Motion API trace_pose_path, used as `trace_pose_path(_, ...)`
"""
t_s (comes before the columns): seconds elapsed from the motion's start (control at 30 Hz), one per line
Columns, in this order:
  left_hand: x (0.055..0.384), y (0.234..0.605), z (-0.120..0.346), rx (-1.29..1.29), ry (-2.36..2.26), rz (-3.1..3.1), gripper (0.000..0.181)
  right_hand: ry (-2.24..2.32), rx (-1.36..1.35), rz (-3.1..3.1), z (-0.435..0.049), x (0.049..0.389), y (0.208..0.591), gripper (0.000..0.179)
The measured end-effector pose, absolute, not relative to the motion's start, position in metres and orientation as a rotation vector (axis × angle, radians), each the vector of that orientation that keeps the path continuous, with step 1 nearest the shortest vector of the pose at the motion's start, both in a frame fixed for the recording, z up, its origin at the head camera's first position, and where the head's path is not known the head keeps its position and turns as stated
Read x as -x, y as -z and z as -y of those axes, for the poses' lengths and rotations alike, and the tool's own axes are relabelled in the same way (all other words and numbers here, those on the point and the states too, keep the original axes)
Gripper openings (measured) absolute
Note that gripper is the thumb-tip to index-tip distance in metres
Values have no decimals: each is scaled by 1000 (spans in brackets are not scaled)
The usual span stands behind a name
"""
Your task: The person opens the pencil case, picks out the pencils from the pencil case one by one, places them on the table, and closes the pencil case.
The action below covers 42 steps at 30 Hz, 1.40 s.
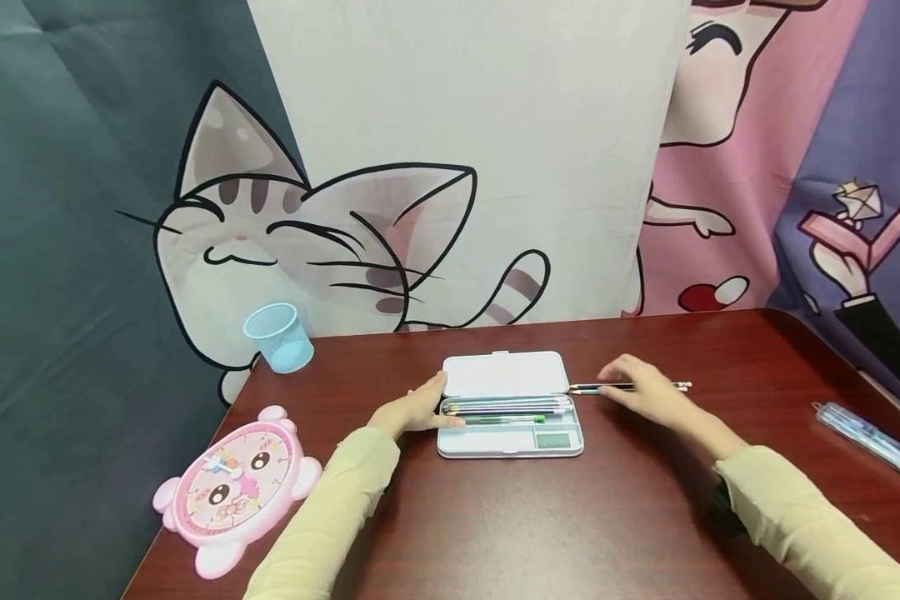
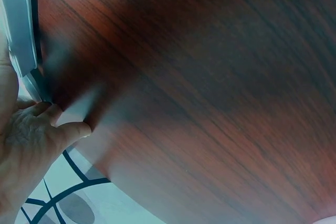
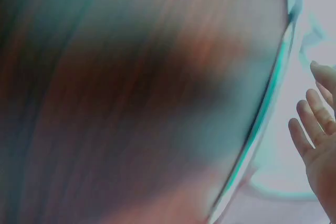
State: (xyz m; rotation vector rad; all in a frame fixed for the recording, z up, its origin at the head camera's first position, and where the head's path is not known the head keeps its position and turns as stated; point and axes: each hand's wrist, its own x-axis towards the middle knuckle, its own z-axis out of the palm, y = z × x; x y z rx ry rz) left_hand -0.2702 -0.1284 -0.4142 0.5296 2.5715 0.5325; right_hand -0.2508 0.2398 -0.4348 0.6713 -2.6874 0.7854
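A white pencil case (image 1: 510, 450) lies with its lid (image 1: 504, 375) folded back. Inside are several pencils (image 1: 506, 406), a green-tipped pencil (image 1: 502, 419) and a green eraser (image 1: 553, 440). My left hand (image 1: 412, 408) rests against the case's left side, its thumb reaching over the tray edge. In the left wrist view, fingers (image 2: 73, 131) extend beside the case (image 2: 20, 19). To the case's right lie dark pencils (image 1: 682, 386), their middles hidden by my right hand (image 1: 648, 393). Its fingers (image 3: 310, 119) are spread and loosely bent in the right wrist view, with nothing between them.
On the left of the brown table (image 1: 510, 525) lies a pink clock (image 1: 240, 483), with a blue cup (image 1: 281, 337) behind it at the far left. A clear, narrow pouch (image 1: 873, 442) lies by the right edge. A cartoon cat curtain (image 1: 562, 183) hangs behind.
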Motion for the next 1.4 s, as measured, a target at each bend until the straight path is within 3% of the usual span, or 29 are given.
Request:
trace_pose_path(0.3, 269, 414, 129, -491, -543, -2571, 96, -523, -996, 2778, -174, 247, 429, 22)
trace_pose_path(0.77, 267, 416, 126, -498, -528, -2575, 95, -435, -1112, 2626, -165, 246, 433, 7)
trace_pose_path(1.1, 266, 422, 130, -508, -568, -2590, 97, -804, -971, 2540, -186, 256, 423, 9)
trace_pose_path(1.4, 267, 421, 129, -516, -571, -2585, 97, -796, -956, 2333, -248, 250, 424, 18)
